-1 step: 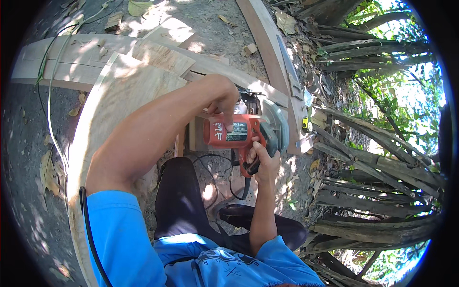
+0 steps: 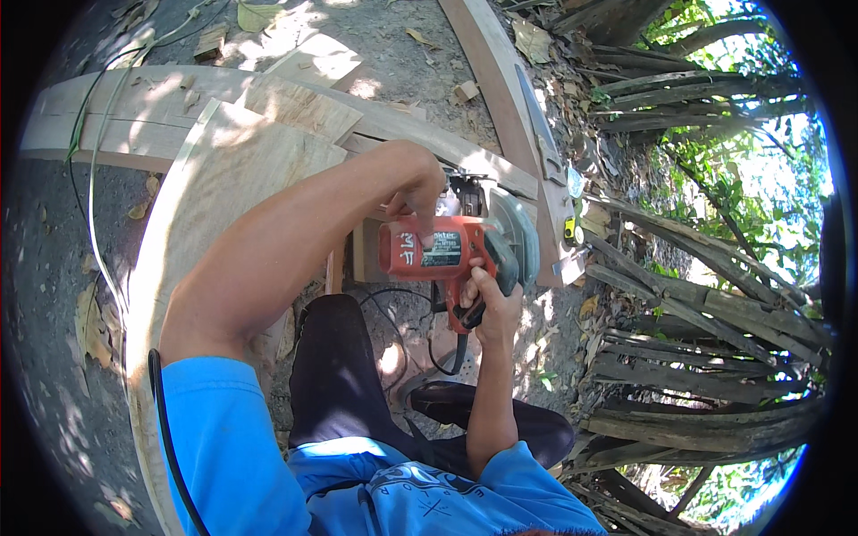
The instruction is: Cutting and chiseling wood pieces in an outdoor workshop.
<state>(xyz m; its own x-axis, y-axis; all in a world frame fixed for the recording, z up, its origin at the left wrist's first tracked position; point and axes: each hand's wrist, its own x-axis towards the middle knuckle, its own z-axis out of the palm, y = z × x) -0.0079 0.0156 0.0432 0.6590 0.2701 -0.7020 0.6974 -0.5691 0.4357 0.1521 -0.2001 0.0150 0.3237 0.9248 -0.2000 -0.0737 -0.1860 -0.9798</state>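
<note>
A red and black circular saw (image 2: 420, 255) with a clear-edged guard (image 2: 518, 232) rests over a wooden beam (image 2: 447, 147). My left hand (image 2: 413, 205) is bent over the motor housing, fingers curled onto it, with part of them hidden behind the wrist. My right hand (image 2: 487, 299) grips the rear handle, from which a black cord hangs below. A wide pale board (image 2: 206, 179) lies under my left forearm, with a short offcut (image 2: 295, 107) at its far end.
A long plank (image 2: 474, 54) runs at upper right, carrying a grey straight tool (image 2: 536, 107) and a yellow tape measure (image 2: 571, 230). Cables (image 2: 112, 277) cross the left side. Stacked weathered wood and branches (image 2: 688, 366) fill the right. My legs (image 2: 340, 375) are bent below the saw.
</note>
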